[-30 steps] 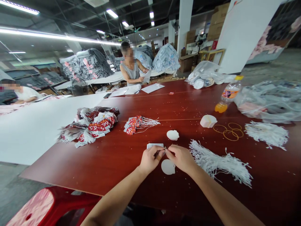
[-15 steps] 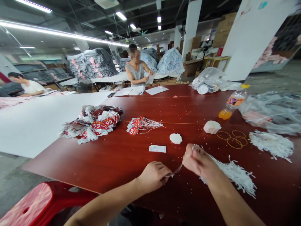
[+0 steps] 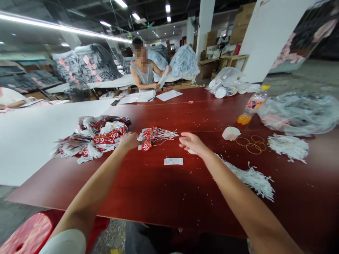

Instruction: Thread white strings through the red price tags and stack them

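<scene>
My left hand (image 3: 129, 141) reaches out over the dark red table (image 3: 159, 190), right beside a small pile of red "99" tags with white strings (image 3: 149, 137). Its fingers are curled away from the camera, so I cannot see whether they hold anything. My right hand (image 3: 192, 143) hovers with its fingers spread and nothing in them, just above a white round tag that it mostly hides. A small white label (image 3: 173, 161) lies flat between my forearms. A bundle of white strings (image 3: 249, 176) lies by my right forearm.
A large heap of red tags (image 3: 97, 139) lies left of my hand. To the right are a white tag stack (image 3: 231, 133), rubber bands (image 3: 251, 144), more strings (image 3: 288, 146), an orange drink bottle (image 3: 250, 107) and plastic bags (image 3: 299, 113). A person (image 3: 143, 72) works at the far end.
My hands were pulling a string through a tag near the table's front edge. Both have moved forward and apart, the left to the small red tag pile, and the right has opened.
</scene>
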The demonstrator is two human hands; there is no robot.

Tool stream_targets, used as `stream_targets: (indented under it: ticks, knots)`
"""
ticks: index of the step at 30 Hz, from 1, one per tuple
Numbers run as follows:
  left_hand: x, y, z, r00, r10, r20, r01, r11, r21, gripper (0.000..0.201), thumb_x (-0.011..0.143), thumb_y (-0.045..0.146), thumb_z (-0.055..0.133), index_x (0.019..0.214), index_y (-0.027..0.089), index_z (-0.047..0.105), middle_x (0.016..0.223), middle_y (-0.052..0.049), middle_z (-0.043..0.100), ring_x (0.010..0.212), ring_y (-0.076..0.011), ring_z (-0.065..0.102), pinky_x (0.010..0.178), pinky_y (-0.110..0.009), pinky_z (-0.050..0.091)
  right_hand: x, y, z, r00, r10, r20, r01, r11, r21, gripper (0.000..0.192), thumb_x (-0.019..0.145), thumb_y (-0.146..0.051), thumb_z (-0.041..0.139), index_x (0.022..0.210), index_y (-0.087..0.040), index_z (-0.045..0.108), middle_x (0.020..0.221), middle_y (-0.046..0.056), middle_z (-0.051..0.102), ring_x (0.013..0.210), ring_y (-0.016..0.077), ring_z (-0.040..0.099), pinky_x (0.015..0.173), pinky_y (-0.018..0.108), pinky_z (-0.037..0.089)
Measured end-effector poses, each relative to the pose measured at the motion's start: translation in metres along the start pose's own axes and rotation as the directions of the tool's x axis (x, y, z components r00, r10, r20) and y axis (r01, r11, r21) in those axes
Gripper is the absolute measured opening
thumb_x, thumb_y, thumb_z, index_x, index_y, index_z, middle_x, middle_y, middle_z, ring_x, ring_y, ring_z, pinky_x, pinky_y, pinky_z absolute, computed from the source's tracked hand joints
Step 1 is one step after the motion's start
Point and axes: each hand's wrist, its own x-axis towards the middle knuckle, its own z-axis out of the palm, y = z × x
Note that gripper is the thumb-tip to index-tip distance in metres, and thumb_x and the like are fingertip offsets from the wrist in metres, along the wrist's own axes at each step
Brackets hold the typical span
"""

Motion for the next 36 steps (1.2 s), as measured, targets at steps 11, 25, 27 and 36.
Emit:
stream_targets:
  ticks: [11, 25, 27, 36]
  knots:
    - [-0.010, 0.200, 0.102, 0.774, 0.629, -0.072, -0.618, 0.726, -0.302, 0.035, 0.076, 0.040, 0.082, 0.105, 0.024, 0.072, 0.111, -0.004, 0.068, 0.097, -0.0190, 0.064, 0.088, -0.027, 0.051, -0.096, 0.044, -0.093, 0.943, 0.332, 0.034, -0.178, 0.588, -0.789, 0.007, 0.069, -0.025, 0.067, 0.065, -0.022, 0.073, 0.058, 0.000, 0.063, 0.053, 0.0155, 0.054, 0.053, 0.026, 0.035]
    - [-0.060, 0.212, 0.102, 0.877, 0.371, -0.305, -0.461, 0.829, -0.316, 0.004, 0.089, 0.024, 0.063, 0.091, 0.020, 0.065, 0.092, -0.003, 0.070, 0.087, -0.0175, 0.064, 0.080, -0.028, 0.050, -0.104, 0.024, -0.026, 0.953, -0.183, 0.242, 0.260, 0.903, -0.342, 0.006, 0.076, -0.024, 0.059, 0.072, -0.019, 0.061, 0.067, -0.002, 0.062, 0.060, 0.0132, 0.052, 0.056, 0.024, 0.039]
    - [-0.083, 0.199, 0.098, 0.913, 0.292, -0.284, -0.395, 0.807, -0.439, 0.007, 0.093, 0.027, 0.060, 0.095, 0.022, 0.063, 0.084, 0.001, 0.070, 0.073, -0.0134, 0.064, 0.070, -0.024, 0.049, -0.100, 0.033, -0.025, 0.966, -0.236, 0.102, 0.257, 0.911, -0.323, 0.009, 0.080, -0.028, 0.060, 0.077, -0.019, 0.061, 0.071, 0.000, 0.065, 0.064, 0.0147, 0.056, 0.061, 0.026, 0.043]
    - [-0.122, 0.177, 0.099, 0.856, 0.317, -0.409, -0.501, 0.708, -0.498, 0.009, 0.096, 0.026, 0.057, 0.101, 0.023, 0.063, 0.097, -0.001, 0.073, 0.081, -0.0134, 0.068, 0.075, -0.024, 0.053, -0.099, 0.039, -0.006, 0.883, -0.461, -0.086, 0.370, 0.798, -0.475, 0.009, 0.094, -0.030, 0.051, 0.100, -0.024, 0.053, 0.096, 0.005, 0.069, 0.084, 0.0212, 0.065, 0.077, 0.032, 0.047]
